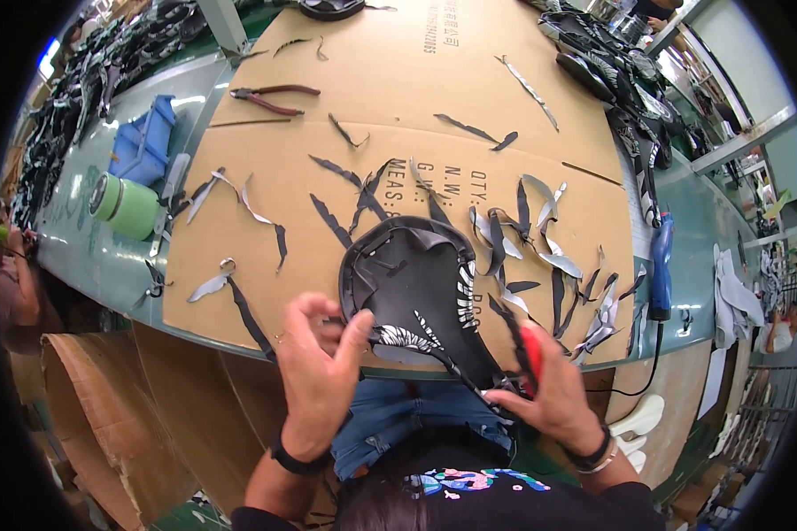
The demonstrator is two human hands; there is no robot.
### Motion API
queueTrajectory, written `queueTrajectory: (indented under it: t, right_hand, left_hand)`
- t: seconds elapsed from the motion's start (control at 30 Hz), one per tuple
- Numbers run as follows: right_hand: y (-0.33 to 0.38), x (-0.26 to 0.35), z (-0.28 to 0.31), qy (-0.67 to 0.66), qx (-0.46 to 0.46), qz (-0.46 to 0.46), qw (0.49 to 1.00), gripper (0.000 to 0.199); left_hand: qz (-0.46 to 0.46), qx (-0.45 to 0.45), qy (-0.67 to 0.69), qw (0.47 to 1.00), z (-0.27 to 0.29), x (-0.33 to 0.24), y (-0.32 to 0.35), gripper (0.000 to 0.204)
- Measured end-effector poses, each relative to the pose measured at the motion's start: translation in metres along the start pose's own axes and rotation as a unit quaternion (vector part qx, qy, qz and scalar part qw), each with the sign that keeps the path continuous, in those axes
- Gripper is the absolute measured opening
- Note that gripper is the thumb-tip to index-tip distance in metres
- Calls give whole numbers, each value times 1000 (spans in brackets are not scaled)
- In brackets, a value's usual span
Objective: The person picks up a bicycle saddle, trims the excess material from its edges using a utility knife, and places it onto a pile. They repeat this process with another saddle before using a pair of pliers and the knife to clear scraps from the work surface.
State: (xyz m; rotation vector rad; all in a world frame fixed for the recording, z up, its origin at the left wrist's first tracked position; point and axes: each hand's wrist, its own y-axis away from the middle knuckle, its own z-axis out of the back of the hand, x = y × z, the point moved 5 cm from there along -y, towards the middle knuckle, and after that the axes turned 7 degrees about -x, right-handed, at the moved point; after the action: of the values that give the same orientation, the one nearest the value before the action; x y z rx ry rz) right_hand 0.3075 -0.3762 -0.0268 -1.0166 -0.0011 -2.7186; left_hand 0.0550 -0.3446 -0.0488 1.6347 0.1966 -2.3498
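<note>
A black bicycle saddle (407,279) with white zebra-like patterning lies hollow side up at the cardboard's near edge, its narrow nose pointing down to the right. My left hand (317,358) is at its left rim, thumb and fingers apart, fingertips blurred; the thumb overlaps the rim. Fingers of my right hand (553,394) are closed round a red-handled tool (531,352), whose working end I cannot make out. The right thumb touches the saddle nose. Thin black and grey trimmed strips (553,257) lie scattered beside the saddle.
Red-handled pliers (274,97) lie on the cardboard sheet (381,88). To the left are a green container (126,205) and a blue bin (143,142). A blue corded tool (661,265) lies at the right, below piled saddles (593,62). Another person's arm (25,279) shows far left.
</note>
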Motion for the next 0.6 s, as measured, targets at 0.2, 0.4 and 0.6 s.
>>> queueTrajectory:
  t: [0.2, 0.4, 0.6]
  right_hand:
    - [-17, 2, -23, -137, -29, -44, 989, 63]
    - [-34, -27, 2, -160, -51, -142, 975, 60]
    - [-43, 3, 20, -37, -74, -30, 996, 55]
  left_hand:
    - [17, 51, -57, 997, -12, -20, 13, 63]
    - [-395, 182, -186, 881, -26, -39, -14, 71]
    - [-386, 225, -223, 866, -41, -27, -15, 61]
